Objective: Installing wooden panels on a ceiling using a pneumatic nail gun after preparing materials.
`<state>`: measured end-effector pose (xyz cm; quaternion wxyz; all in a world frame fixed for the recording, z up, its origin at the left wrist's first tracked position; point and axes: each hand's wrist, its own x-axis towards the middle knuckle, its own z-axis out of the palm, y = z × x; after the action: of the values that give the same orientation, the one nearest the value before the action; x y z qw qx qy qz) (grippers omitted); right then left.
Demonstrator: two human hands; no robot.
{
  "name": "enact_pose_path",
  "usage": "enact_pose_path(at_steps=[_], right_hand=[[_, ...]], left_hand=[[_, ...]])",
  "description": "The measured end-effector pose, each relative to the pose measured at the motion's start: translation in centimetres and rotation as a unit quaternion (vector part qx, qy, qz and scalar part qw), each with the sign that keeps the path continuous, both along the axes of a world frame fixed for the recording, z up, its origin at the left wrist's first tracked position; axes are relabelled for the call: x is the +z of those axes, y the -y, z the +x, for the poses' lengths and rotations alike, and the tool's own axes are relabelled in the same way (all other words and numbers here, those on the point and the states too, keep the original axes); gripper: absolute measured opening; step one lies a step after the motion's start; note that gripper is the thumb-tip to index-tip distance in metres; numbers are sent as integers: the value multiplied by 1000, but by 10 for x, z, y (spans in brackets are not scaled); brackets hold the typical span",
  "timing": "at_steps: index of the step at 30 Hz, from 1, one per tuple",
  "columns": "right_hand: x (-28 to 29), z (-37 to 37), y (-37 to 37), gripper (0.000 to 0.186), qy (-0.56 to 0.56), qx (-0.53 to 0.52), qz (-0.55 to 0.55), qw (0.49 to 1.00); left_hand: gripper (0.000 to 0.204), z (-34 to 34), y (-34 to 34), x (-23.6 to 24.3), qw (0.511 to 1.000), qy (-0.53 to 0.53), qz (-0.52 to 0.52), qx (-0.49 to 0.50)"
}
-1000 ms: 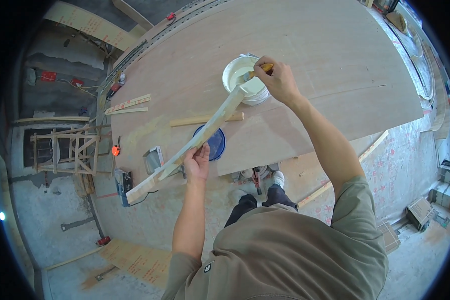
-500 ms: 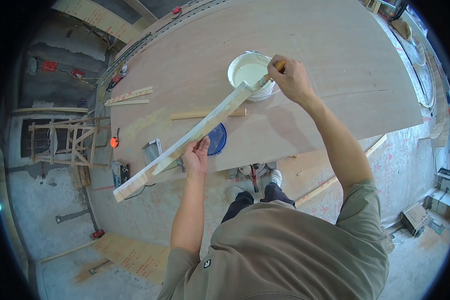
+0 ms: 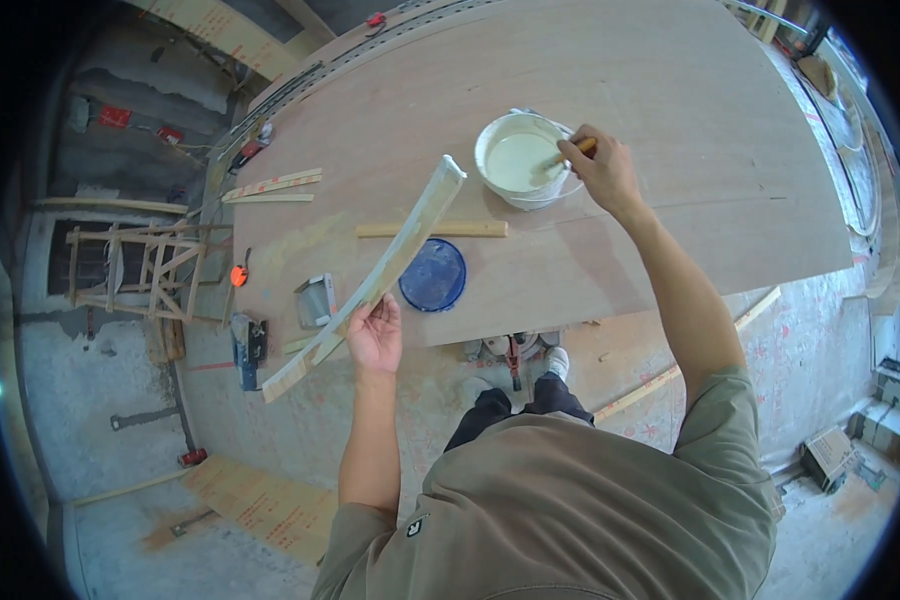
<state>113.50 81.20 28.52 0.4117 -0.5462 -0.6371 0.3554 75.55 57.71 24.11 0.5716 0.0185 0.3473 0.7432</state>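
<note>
My left hand (image 3: pixel 375 335), palm up, grips a long, narrow wooden strip (image 3: pixel 405 245) with a white coat along it, slanting up toward the bucket. My right hand (image 3: pixel 600 168) holds a wooden-handled paintbrush (image 3: pixel 586 146), its lower end down in a white bucket (image 3: pixel 495 190) of pale, cream-coloured liquid. Below the bucket lie a short wooden batten (image 3: pixel 430 229) and a blue round lid (image 3: pixel 432 275), both on the plywood worktop (image 3: pixel 670 130). A clear box (image 3: pixel 316 300) rests left of the lid.
Thin strips (image 3: pixel 275 190), an orange tape measure (image 3: pixel 239 275) and a boxy tool (image 3: pixel 248 350) sit toward the left. A wooden frame (image 3: pixel 140 270) stands beyond. Below the worktop edge are a machine (image 3: pixel 510 360), a long batten (image 3: pixel 640 395) and boards (image 3: pixel 255 500) on the floor.
My right hand has moved rightward and slightly down, taking the brush from the strip's end into the bucket. My left hand has shifted left, swinging the strip's upper end away from the bucket.
</note>
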Motion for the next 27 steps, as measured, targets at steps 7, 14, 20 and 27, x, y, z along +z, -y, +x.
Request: enact_pose_path(at_steps=[7,14,20,27], right_hand=[[-20,-2,1,28,138,23,40,989],[1,-33,83,56,13,-155,126,980],[-41,-200,260,26,35,75,-5,997],[-66,-414,453,34,275,553,-71,783]], left_hand=[[31,-20,45,35,988,119,91,-38],[33,-83,108,44,982,142,125,-7],[29,-162,205,44,977,141,126,100],[25,-298,413,-23,963,79,67,247]])
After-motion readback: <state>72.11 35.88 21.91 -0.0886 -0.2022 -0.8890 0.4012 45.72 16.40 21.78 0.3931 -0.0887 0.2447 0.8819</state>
